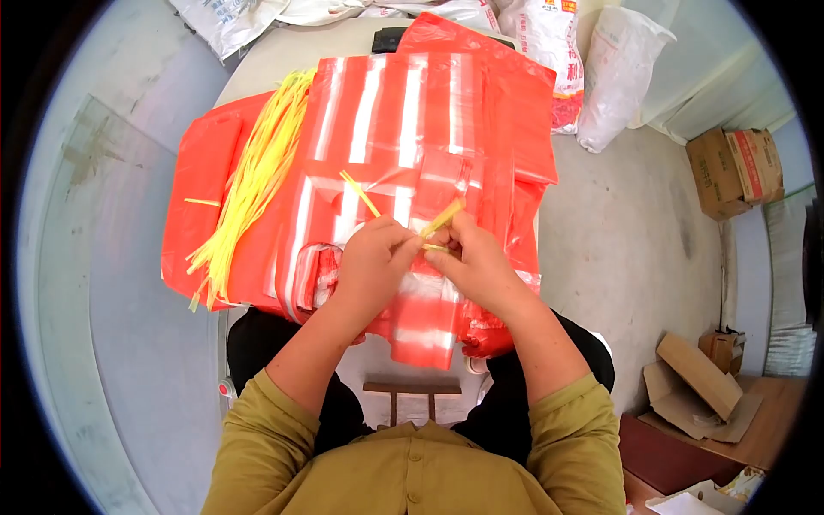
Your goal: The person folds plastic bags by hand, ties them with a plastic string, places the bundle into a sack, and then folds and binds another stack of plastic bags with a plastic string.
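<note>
Left hand [375,255] and right hand [472,256], head view: two hands, close together, both pinching yellow strip [444,218] at the fingertips; whether one length or more, cannot tell. Strip sits just above one pile of red-and-white plastic bags [365,107], bag count not resolvable. One bundle of yellow strips [262,167] lies left of the hands, strands too many to count; one short yellow piece [202,202] lies beyond it, farther left.
</note>
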{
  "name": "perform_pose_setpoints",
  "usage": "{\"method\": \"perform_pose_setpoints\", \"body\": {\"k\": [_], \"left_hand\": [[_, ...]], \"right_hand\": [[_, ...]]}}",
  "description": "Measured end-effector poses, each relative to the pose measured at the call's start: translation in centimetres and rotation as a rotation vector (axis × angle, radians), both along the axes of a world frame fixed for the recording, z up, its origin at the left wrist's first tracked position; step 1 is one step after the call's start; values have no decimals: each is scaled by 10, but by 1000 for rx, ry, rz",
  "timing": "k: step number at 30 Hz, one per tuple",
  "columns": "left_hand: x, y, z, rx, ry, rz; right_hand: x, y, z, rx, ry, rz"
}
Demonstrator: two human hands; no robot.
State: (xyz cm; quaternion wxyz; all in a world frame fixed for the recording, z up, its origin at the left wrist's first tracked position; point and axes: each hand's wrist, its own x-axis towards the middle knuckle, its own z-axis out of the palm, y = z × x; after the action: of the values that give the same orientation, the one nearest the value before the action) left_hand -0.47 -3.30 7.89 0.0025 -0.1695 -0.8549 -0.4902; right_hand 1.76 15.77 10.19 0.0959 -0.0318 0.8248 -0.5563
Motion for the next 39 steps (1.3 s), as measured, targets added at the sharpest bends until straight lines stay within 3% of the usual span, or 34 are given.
{"method": "perform_pose_setpoints", "body": {"k": [2,5,10,14,17,20,29,32,35,37,39], "left_hand": [[0,0,-3,6,26,-7],[0,2,-3,-25,65,-33],[3,2,0,-113,122,-108],[5,-1,13,-87,-3,-155],[3,-3,7,3,-18,-149],[2,-3,0,63,-88,-145],[-3,-4,-10,213,-488,-121],[-6,-6,-4,149,-538,-134],[-5,-7,-4,205,-514,-119],[-6,-8,-9,295,-502,-98],[-4,-6,-4,128,-349,-76]], "right_hand": [[3,0,2,216,143,30],[0,1,-17,364,728,92],[3,-1,-13,462,657,60],[0,2,-19,432,657,84],[-2,11,-11,411,345,216],[-1,11,-2,212,76,137],[4,5,4,607,439,254],[7,9,-9,466,514,212],[5,12,-21,37,458,55],[6,18,-15,85,445,80],[6,25,-13,145,425,125]]}}
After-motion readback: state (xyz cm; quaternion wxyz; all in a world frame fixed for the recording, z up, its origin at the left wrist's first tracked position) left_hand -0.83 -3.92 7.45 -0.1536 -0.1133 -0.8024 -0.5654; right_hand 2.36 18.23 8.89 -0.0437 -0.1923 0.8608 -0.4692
